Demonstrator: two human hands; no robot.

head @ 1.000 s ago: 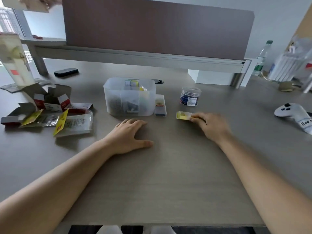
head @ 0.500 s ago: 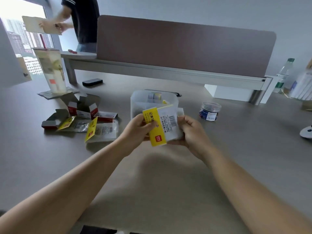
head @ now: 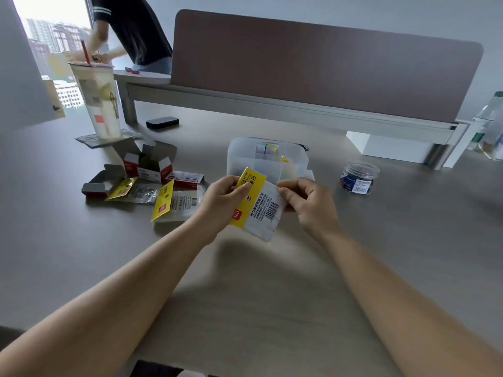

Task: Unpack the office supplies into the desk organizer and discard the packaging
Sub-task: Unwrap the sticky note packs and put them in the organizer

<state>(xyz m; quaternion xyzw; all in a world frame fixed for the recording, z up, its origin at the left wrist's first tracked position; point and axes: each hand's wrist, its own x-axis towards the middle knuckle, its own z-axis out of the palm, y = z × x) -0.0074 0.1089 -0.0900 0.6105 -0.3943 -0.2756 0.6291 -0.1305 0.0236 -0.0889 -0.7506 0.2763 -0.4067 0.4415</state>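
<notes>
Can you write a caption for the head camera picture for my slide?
Both hands, left and right, hold a yellow-topped packet above the desk.

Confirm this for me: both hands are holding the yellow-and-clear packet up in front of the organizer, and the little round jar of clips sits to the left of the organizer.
One thing is off: the jar of clips sits to the right of the organizer, not the left, as the head view shows. The rest stands: the left hand and right hand hold the yellow-and-clear packet up in front of the organizer.

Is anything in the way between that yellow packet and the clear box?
Nothing visible. The left hand and right hand hold the packet just in front of the open-topped organizer, with only air between them.
</notes>
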